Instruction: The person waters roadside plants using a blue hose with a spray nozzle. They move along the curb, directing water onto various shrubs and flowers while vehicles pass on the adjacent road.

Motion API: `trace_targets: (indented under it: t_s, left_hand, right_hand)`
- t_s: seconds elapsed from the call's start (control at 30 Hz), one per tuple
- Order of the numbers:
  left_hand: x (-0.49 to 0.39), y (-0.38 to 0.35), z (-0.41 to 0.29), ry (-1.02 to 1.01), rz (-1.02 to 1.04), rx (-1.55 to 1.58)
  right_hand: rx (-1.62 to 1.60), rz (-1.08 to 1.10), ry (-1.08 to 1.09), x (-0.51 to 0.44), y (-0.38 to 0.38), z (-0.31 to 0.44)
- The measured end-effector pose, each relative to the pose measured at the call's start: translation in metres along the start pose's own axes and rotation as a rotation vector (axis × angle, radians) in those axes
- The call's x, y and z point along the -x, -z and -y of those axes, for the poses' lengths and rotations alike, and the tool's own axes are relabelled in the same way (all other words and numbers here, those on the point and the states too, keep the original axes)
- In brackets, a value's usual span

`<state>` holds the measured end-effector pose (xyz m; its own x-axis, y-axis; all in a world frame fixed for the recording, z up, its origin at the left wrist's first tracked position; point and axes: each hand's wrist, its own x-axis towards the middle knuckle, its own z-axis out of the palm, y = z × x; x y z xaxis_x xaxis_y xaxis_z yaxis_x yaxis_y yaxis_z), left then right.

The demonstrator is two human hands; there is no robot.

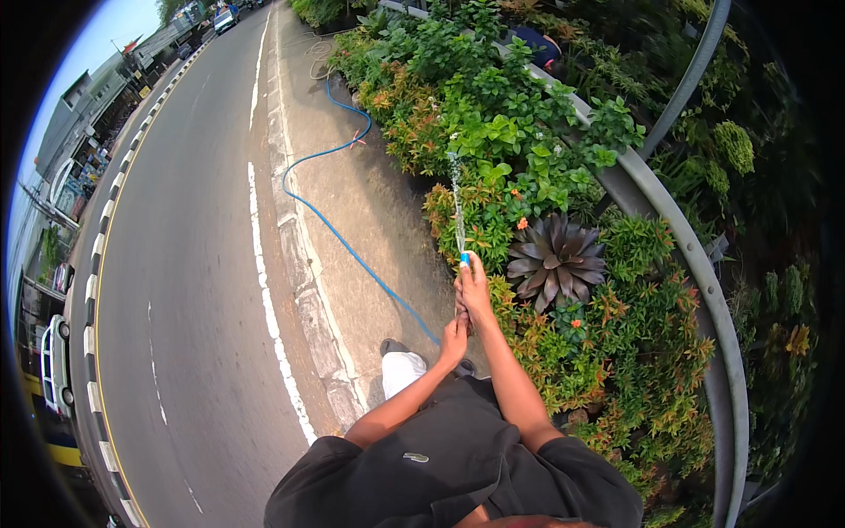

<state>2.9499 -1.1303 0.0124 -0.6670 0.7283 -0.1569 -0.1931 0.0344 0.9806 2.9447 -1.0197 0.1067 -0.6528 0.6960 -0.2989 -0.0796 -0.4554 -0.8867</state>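
Note:
My right hand (474,288) grips the open end of a blue garden hose (465,259), with its thumb and fingertips near the mouth. Just below it, my left hand (454,338) is closed around the hose too, and the two hands touch. From the mouth a jet of water (458,204) shoots forward and breaks into drops over green leafy shrubs (495,135). To the right of my right hand grows a dark purple bromeliad (556,262). Small orange flowers (522,224) show beside it. My fingers hide the gripped stretch of hose.
The hose winds along the concrete sidewalk (350,191) towards a pale coil (320,56). A curb (307,310) edges the asphalt road (191,264), where vehicles show. A metal guardrail (686,244) bounds the planting on the right. Beyond it, a person (536,45) is partly hidden by foliage.

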Motion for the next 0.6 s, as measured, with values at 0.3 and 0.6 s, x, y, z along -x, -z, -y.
trace_targets:
  t_s: [0.3,0.6]
  left_hand:
    - [0.005,0.002,0.004,0.040,0.015,-0.061]
    - [0.007,0.009,0.001,0.014,-0.075,-0.048]
  right_hand:
    - [0.018,-0.013,-0.080,0.000,0.003,-0.007]
    - [0.080,0.108,-0.069,0.001,-0.017,-0.005]
